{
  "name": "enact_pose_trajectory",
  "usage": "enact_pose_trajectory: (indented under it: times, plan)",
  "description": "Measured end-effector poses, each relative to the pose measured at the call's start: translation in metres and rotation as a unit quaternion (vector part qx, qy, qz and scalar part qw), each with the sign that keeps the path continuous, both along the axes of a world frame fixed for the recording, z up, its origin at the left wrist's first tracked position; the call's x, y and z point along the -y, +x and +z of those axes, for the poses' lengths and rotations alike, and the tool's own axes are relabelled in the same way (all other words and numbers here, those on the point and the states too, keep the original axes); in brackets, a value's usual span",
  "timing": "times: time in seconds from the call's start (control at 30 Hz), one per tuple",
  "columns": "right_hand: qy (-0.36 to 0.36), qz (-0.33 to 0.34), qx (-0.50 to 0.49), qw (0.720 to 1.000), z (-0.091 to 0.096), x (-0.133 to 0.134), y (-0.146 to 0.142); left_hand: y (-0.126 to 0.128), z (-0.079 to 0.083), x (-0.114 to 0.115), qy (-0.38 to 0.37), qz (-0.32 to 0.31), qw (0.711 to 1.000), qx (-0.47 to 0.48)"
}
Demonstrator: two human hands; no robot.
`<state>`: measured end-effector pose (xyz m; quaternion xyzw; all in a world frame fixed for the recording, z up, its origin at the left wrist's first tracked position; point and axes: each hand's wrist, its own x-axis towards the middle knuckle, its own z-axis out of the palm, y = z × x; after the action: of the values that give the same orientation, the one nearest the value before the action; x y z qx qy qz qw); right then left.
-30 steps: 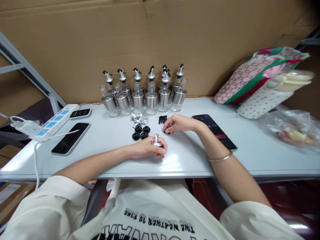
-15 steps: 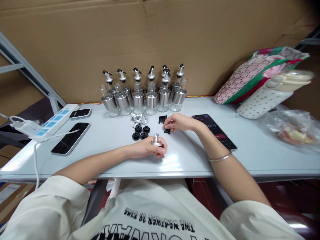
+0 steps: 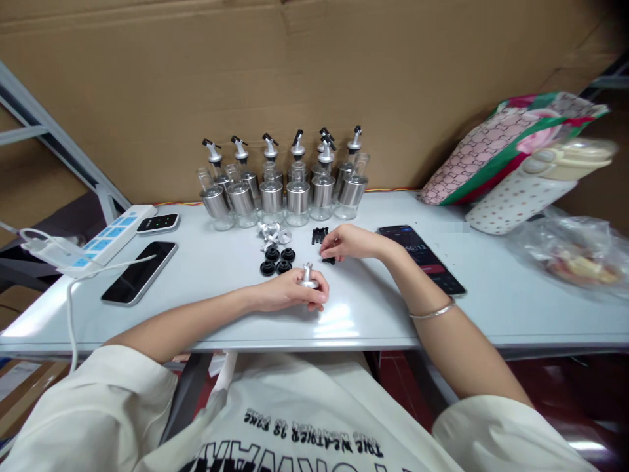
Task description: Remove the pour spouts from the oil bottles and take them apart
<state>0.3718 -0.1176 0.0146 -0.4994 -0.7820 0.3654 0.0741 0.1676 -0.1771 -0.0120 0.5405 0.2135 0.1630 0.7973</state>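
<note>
Near the front of the table, my left hand [image 3: 289, 292] is closed around a silver pourer top [image 3: 308, 276], its narrow spout pointing up. My right hand [image 3: 348, 241] has its fingertips pinched together at a group of small black parts [image 3: 329, 259]; whether a piece is between them is hidden. Just beyond those fingers lies a row of little black flip caps [image 3: 320, 235]. Several black ribbed stoppers [image 3: 276, 261] sit to the left, behind my left hand. A heap of loose silver pourer pieces [image 3: 271, 234] lies behind the stoppers.
Glass-and-steel oil bottles [image 3: 297, 196] stand in rows at the back, the rear ones fitted with pourers. Left are a phone [image 3: 139, 274], a small device [image 3: 158, 223] and a power strip [image 3: 111, 236]. Right are another phone [image 3: 422, 259], a tumbler [image 3: 521, 196] and a plastic bag [image 3: 580, 255].
My right hand's fingertips have shifted slightly over the small black parts. The left hand holds the silver pourer top in the same place.
</note>
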Motion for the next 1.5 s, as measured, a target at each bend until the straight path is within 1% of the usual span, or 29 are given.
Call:
enact_pose_trajectory:
  times: [0.23,0.6,0.8,0.97,1.17,1.33,1.5]
  plan:
    - [-0.011,-0.003,-0.007,1.000,0.000,0.000,0.001,0.000,0.000,0.000,0.003,0.003,1.000,-0.006]
    - [-0.001,-0.005,-0.006,1.000,0.000,-0.002,0.002,0.000,-0.001,0.000,0.005,0.002,1.000,-0.016]
    - [0.016,-0.019,0.000,1.000,0.006,0.000,0.006,0.000,0.001,0.001,0.002,-0.001,1.000,0.000]
    - [-0.013,-0.014,-0.012,1.000,0.010,-0.001,0.011,-0.002,-0.001,0.000,0.016,-0.004,1.000,-0.009]
    - [0.016,0.002,0.001,1.000,0.008,-0.004,0.016,-0.002,-0.002,0.000,0.019,-0.004,1.000,-0.017]
    - [0.004,0.012,0.014,1.000,0.006,-0.005,0.019,0.000,0.002,0.002,0.008,-0.002,1.000,-0.001]
    - [0.016,0.003,0.020,1.000,0.004,-0.007,0.020,0.001,0.002,0.002,0.006,-0.001,1.000,-0.002]
